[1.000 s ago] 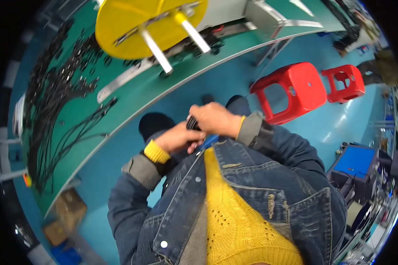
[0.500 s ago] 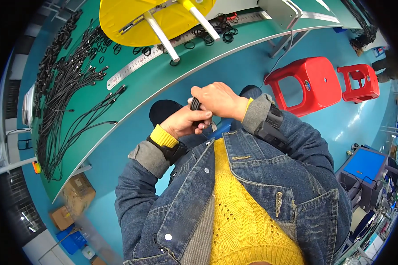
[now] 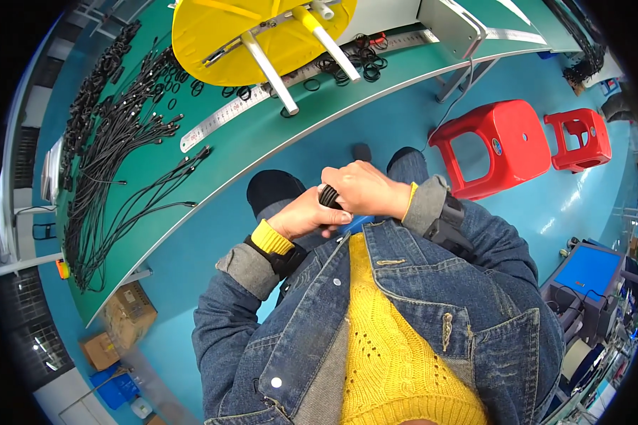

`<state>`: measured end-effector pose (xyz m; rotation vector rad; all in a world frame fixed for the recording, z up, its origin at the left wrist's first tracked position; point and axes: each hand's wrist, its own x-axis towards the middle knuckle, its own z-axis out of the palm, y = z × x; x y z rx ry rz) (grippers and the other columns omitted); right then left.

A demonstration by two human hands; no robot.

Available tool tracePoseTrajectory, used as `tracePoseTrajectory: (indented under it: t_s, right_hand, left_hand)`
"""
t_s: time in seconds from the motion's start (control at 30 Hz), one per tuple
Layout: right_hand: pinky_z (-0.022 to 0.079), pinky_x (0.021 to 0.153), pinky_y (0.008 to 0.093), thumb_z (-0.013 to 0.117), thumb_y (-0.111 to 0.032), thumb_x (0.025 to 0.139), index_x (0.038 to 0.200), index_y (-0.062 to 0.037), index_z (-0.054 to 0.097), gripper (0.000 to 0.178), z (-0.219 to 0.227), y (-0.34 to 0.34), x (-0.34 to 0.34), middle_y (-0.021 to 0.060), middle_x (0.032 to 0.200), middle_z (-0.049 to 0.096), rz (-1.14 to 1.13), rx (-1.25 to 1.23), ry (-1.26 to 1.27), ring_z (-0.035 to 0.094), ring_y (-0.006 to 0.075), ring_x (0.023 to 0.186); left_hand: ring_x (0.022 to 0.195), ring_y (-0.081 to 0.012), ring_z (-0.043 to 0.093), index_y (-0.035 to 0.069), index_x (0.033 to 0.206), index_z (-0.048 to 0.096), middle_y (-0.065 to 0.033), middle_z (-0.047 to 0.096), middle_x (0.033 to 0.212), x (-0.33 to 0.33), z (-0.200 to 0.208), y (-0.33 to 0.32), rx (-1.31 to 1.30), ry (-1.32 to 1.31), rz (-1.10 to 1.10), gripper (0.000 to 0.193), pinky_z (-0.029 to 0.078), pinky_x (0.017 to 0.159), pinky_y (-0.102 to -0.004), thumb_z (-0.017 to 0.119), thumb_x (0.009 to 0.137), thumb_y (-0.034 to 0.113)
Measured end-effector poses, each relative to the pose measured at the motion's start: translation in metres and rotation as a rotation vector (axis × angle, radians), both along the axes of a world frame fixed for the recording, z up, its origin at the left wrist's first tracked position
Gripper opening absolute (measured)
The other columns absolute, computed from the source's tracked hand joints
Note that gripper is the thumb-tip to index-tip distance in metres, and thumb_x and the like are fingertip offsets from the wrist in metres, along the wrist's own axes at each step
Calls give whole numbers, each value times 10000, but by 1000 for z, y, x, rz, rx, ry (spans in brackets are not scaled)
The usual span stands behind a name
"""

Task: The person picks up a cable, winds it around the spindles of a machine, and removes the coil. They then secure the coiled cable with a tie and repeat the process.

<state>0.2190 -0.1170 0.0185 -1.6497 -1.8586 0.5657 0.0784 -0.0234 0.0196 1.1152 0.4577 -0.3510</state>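
Observation:
In front of my jacket, above my knees, both hands close round a small coil of black cable (image 3: 328, 196). My left hand (image 3: 299, 216) grips it from the left, thumb stretched along its lower side. From above and right, my right hand (image 3: 367, 190) wraps its fingers over the coil, so part of it is hidden. On the green table to the left lie many loose black cables (image 3: 120, 152), a few with their ends spread toward me. Coiled black cables (image 3: 368, 60) lie farther off, beside a steel ruler (image 3: 216, 127).
A yellow rounded board with metal legs (image 3: 223, 42) stands on the green table (image 3: 166, 237), its legs pointing toward me. Two red plastic stools (image 3: 521, 145) are on the floor at right. Cardboard boxes (image 3: 127, 312) sit below the table's left end. A grey cable (image 3: 450, 106) hangs from the table.
Both hands have come slightly nearer my body, still round the black cable coil. More of my knees shows, and the whole view has shifted a little.

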Motion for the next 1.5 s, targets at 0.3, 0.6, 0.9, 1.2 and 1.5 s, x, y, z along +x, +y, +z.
tracePoseTrajectory:
  t_s: [0.3, 0.6, 0.9, 1.2, 1.5]
  right_hand:
    - [471, 547, 432, 584, -81, 699, 762, -3, 489, 139, -18, 5, -2, 193, 648, 587, -93, 197, 292, 585, 401, 651]
    - [443, 546, 445, 552, -195, 795, 827, -10, 478, 201, -17, 5, -2, 200, 676, 571, -11, 21, 305, 567, 399, 637]
    - [459, 577, 457, 552, -335, 806, 838, 3, 523, 340, -5, 22, -7, 204, 730, 593, -159, -152, 66, 579, 396, 670]
    - [474, 599, 421, 597, -220, 787, 796, -28, 564, 195, -7, 100, 60, 159, 785, 586, -547, 370, -197, 587, 332, 734]
    - [402, 513, 244, 577, -213, 858, 782, -52, 568, 178, 25, 32, 13, 3, 717, 521, -225, -158, 1086, 491, 118, 587]
  left_hand:
    - [485, -76, 477, 37, 842, 552, 12, 507, 635, -2, 21, -9, 14, -37, 70, 180, 371, 405, -214, 669, 762, 146]
    - [572, -133, 543, 14, 846, 565, -15, 536, 624, -12, -13, 4, 212, 164, 32, 155, 426, 465, -263, 627, 776, 137]
    - [678, -159, 601, -3, 831, 572, -65, 621, 713, 4, -16, -20, 840, -69, 291, 127, 475, 582, -283, 624, 785, 104]
    - [471, -76, 445, 43, 804, 530, 10, 485, 587, 12, 6, -16, 464, -65, 487, 109, 374, 431, -222, 607, 834, 114]
    - [479, -69, 451, 25, 877, 534, 9, 456, 568, 11, 21, 0, 346, -278, 821, 128, 373, 426, -216, 601, 849, 130]
